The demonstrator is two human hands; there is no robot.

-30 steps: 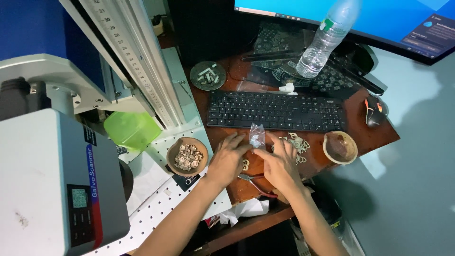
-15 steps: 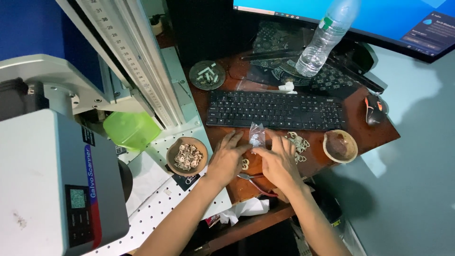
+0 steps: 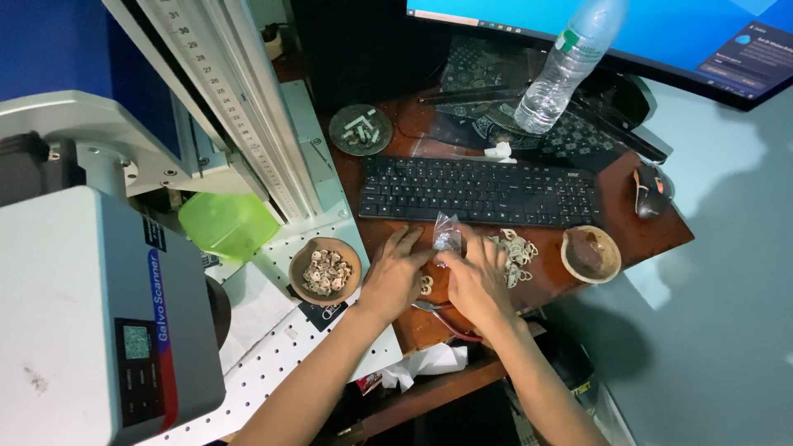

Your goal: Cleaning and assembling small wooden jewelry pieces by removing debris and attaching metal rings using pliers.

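Both hands pinch a small clear bag (image 3: pixel 447 234): left hand (image 3: pixel 395 275), right hand (image 3: pixel 476 279). It sits just before the keyboard (image 3: pixel 483 192), with pale rings (image 3: pixel 514 252) beside it. A bowl (image 3: pixel 325 270) of pieces lies left, another bowl (image 3: pixel 590 254) right.

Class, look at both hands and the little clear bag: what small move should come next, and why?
Probably drop a pale ring into the small clear bag. Both the left hand and right hand pinch the bag's lower edge in front of the keyboard, and loose rings lie beside them.

Keyboard (image 3: pixel 479 192) behind both hands, bowl (image 3: pixel 325 269) left, bowl (image 3: pixel 590 253) right
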